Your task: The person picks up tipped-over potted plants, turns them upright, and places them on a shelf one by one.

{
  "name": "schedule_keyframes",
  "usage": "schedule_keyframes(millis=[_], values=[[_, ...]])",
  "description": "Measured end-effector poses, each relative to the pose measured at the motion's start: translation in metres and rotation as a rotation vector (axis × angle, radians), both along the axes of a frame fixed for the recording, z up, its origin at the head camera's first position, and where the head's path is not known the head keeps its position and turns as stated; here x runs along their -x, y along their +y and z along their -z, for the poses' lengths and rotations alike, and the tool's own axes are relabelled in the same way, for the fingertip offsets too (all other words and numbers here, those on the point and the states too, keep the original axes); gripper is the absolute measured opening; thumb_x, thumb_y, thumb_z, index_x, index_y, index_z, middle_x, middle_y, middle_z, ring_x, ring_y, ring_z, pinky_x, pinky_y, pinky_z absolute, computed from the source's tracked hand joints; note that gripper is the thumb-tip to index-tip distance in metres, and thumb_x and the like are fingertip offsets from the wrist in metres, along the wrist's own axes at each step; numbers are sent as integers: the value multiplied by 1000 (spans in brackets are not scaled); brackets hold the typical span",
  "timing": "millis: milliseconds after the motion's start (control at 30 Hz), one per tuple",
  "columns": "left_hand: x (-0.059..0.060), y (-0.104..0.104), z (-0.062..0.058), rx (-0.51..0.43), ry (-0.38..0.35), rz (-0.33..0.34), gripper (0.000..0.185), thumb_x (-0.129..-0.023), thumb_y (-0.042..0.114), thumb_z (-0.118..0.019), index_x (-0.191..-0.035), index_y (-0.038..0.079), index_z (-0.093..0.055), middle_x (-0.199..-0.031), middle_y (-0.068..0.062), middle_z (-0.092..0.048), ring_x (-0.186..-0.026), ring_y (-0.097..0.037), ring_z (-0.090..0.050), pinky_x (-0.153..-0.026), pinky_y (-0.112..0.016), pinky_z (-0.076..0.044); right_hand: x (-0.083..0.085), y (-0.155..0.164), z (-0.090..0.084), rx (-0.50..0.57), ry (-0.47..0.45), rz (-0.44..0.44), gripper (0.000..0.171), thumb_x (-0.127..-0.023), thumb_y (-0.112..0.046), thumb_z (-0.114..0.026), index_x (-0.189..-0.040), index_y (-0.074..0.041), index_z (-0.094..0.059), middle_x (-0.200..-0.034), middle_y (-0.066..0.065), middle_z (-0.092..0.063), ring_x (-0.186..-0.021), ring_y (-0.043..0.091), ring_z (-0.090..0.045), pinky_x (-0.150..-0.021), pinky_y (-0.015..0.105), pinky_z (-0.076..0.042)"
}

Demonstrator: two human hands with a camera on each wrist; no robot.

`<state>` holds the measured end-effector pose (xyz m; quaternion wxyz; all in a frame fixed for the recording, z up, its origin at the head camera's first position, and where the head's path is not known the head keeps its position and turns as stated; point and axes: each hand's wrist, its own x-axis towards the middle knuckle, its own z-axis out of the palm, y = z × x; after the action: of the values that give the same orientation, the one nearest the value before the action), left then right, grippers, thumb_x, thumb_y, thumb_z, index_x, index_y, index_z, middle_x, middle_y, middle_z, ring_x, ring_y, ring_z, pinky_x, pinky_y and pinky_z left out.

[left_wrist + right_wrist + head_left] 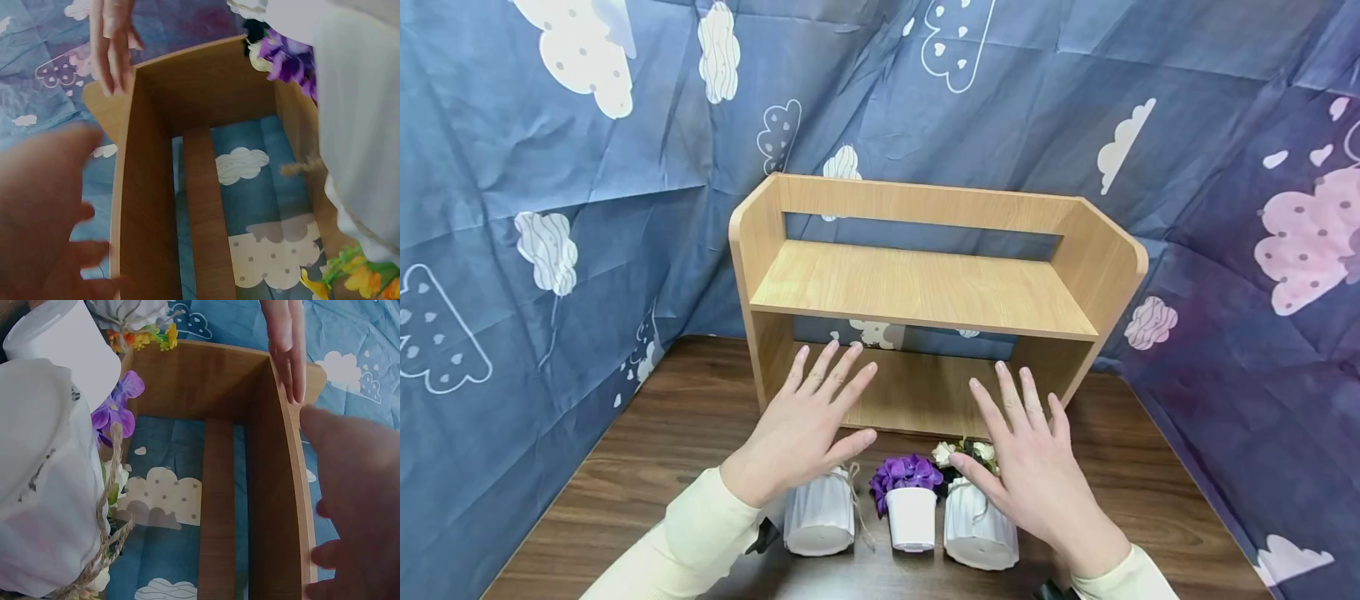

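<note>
Setting: a dark wooden counter [662, 450] backed by blue cloth printed with clouds [550, 167].
Shelf: a light wooden two-tier shelf [925, 287] stands upright at the back of the counter, both tiers bare.
Pots: three small white pots stand in a row just in front of the shelf: a ribbed pot tied with twine [820, 512] on the left, a plain pot of purple flowers [912, 500] in the middle, and a ribbed pot of pale flowers [979, 529] on the right.
Left hand: the left hand [808, 421] hovers above the left pot, its fingers [835, 367] straight and spread, holding nothing.
Right hand: the right hand [1026, 462] hovers over the right pot, palm down, fingers straight and apart, holding nothing; whether the thumb brushes the flowers is unclear.
Step in hand: judged from the pose, both hands are poised between pots and shelf, with nothing yet gripped.
Next move: it would likely call for lowering a hand and curling the fingers round a pot's body, clear of the blooms.
</note>
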<state>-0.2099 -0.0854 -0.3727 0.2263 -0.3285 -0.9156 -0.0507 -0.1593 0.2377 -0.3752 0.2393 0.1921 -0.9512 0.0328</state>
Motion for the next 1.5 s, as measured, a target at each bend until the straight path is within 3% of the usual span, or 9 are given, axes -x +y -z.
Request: schedule_keyframes(millis=[100, 167, 267, 333, 667, 967, 1233, 1367, 1500], values=[[1, 0, -2, -80, 48, -26, 68, -106, 51, -60, -160, 11, -50, -161, -12, -58, -145, -33, -59, -126, -58, -37, 0, 0, -1, 24, 10, -13, 80, -99, -57, -70, -161, -12, -48, -166, 20, -48, -151, 48, -47, -114, 70, -41], [1, -1, -4, -147, 74, -47, 55, -104, 44, -65, -147, 10, -64, -135, -9, -77, -116, -29, -76, -107, -52, -56, -2, 0, -2, 56, 6, -25, 69, -99, -50, -73, -151, -8, -58, -151, 18, -64, -137, 45, -62, -107, 65, -50], [1, -5, -6, -247, 54, -80, 37, -102, 36, -68, -128, 11, -75, -106, -5, -84, -88, -25, -79, -75, -46, -63, -5, 0, -3, 142, -34, -26, 51, -99, -41, -75, -137, -7, -69, -131, 14, -77, -120, 39, -73, -100, 61, -55], [2, -8, -7, -319, 6, -101, 33, -102, 33, -69, -125, 11, -76, -103, -3, -83, -83, -25, -77, -67, -44, -60, -7, 1, -3, 209, -68, -14, 42, -100, -38, -75, -130, -9, -73, -124, 10, -80, -114, 35, -75, -97, 59, -57], [19, -32, -6, -683, -78, -19, 35, -101, 16, -72, -134, 5, -71, -131, -11, -74, -125, -31, -68, -107, -52, -55, -11, 23, 7, 405, -170, 75, 18, -102, -32, -74, -113, -19, -78, -104, -7, -81, -87, 10, -70, -78, 37, -56], [35, -53, -9, -926, -14, 11, 33, -100, 3, -68, -132, -3, -67, -128, -19, -72, -119, -36, -67, -104, -43, -52, -19, 43, 31, 454, -265, 146, 29, -104, -38, -71, -121, -15, -75, -108, -5, -80, -89, 4, -68, -81, 32, -58], [43, -66, -13, -1086, 35, -47, 32, -99, 0, -66, -131, -8, -65, -129, -24, -68, -120, -36, -66, -103, -27, -52, -26, 52, 49, 483, -291, 165, 30, -104, -36, -72, -122, -12, -75, -106, -5, -79, -88, -1, -65, -78, 29, -57], [48, -69, -14, -1150, 41, -100, 37, -100, 1, -65, -136, -9, -61, -135, -25, -64, -127, -37, -63, -111, -36, -52, -29, 57, 57, 505, -318, 188, 31, -104, -37, -72, -121, -11, -75, -105, -5, -79, -86, -3, -64, -77, 27, -56], [54, -72, -17, -1181, -32, -166, 45, -104, 8, -63, -145, -7, -53, -143, -25, -61, -135, -38, -62, -116, -48, -50, -33, 61, 63, 524, -350, 223, 33, -104, -38, -72, -121, -10, -75, -105, -4, -80, -81, -3, -63, -74, 27, -55]])
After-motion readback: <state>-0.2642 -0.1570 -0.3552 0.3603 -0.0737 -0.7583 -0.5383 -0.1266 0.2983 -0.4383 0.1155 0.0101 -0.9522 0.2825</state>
